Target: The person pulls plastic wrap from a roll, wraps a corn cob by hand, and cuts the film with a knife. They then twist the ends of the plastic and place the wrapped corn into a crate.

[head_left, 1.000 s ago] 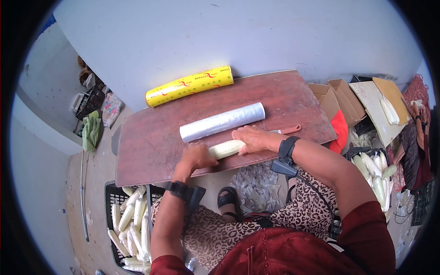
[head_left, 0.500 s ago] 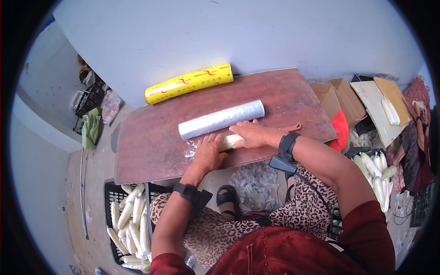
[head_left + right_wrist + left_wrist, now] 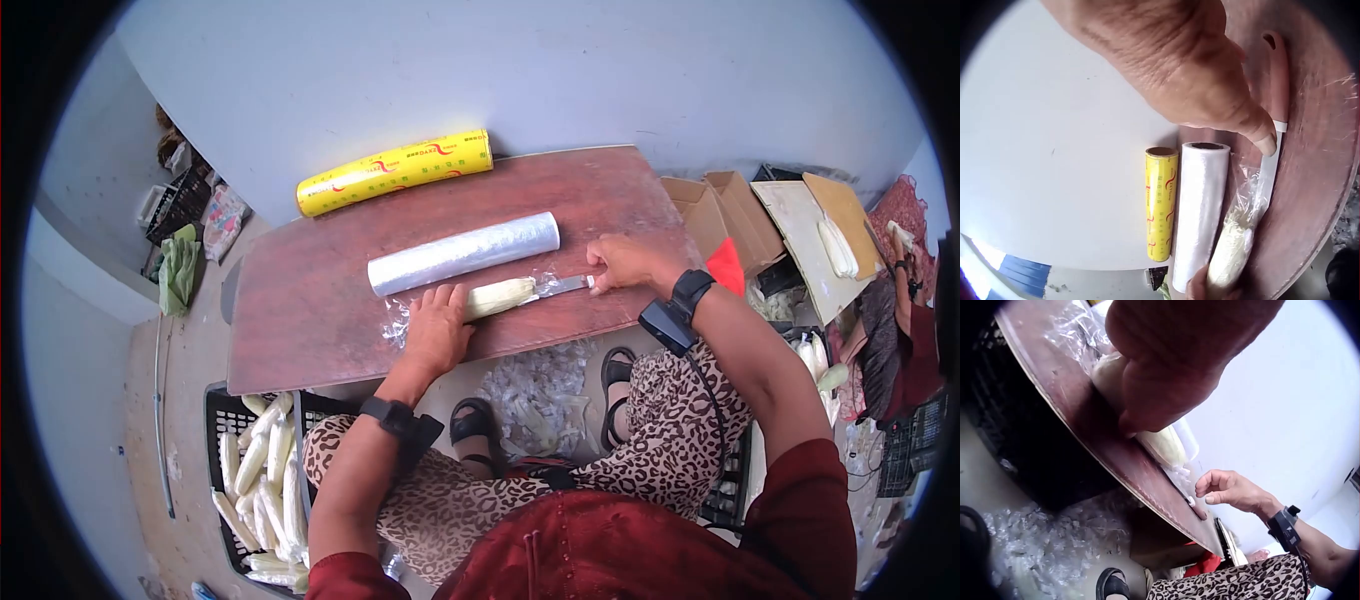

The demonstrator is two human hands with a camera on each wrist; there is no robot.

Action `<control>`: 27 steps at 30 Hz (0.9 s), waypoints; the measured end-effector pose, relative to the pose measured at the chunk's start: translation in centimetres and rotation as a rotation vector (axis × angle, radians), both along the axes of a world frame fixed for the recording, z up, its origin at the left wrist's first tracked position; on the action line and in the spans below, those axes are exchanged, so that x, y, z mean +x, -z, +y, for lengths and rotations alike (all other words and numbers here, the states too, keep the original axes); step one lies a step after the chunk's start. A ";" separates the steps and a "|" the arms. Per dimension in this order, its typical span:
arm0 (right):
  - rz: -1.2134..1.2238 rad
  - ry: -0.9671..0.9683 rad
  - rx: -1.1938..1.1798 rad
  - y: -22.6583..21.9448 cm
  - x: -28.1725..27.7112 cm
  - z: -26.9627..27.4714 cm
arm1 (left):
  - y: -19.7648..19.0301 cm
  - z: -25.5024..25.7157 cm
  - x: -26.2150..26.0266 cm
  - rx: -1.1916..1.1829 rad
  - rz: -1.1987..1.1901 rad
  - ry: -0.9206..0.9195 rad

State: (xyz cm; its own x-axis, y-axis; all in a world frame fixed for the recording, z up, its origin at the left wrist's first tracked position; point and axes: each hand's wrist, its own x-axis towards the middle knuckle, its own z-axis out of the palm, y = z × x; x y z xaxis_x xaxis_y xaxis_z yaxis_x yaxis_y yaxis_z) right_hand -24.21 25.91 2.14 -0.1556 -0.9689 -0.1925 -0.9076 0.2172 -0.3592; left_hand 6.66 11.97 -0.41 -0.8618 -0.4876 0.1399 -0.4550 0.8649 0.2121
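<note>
A peeled ear of corn (image 3: 503, 297) lies near the table's front edge, with clear film (image 3: 397, 320) crumpled past its left end. My left hand (image 3: 435, 335) holds its left part, fingers over the top and thumb on the near side. Beyond the corn's right end lies a knife (image 3: 1279, 81) with a reddish handle and a white collar. Over it hovers my right hand (image 3: 630, 265), fingers loosely bent, the thumb tip overlapping the blade in the right wrist view. More film (image 3: 1246, 181) stretches from the corn's tip beside the blade. Behind the corn lies a roll of clear film (image 3: 465, 255).
A yellow printed roll (image 3: 395, 172) lies along the back edge of the reddish table (image 3: 290, 300). On the floor at left, a black crate (image 3: 217, 440) holds several ears of corn. Film scraps (image 3: 540, 395) litter the floor between the feet. Cardboard boxes (image 3: 745, 215) stand at right.
Both hands were on the corn, rolling it away from the body. The right hand has since left it and moved right to the knife. The left hand stays on the corn.
</note>
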 end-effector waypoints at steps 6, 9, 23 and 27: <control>0.006 -0.042 0.110 1.9 -1.0 0.0 | 0.0 0.1 -0.2 -0.009 0.005 -0.010; 0.115 -0.130 0.115 2.1 -1.3 0.3 | 0.1 0.1 0.0 -0.022 0.060 0.007; -0.066 0.018 -0.183 -2.1 -5.8 4.7 | 0.9 0.5 0.9 0.037 0.167 -0.090; -0.090 -0.072 -0.239 -4.4 -0.1 1.4 | 0.6 0.8 0.9 0.078 0.143 -0.121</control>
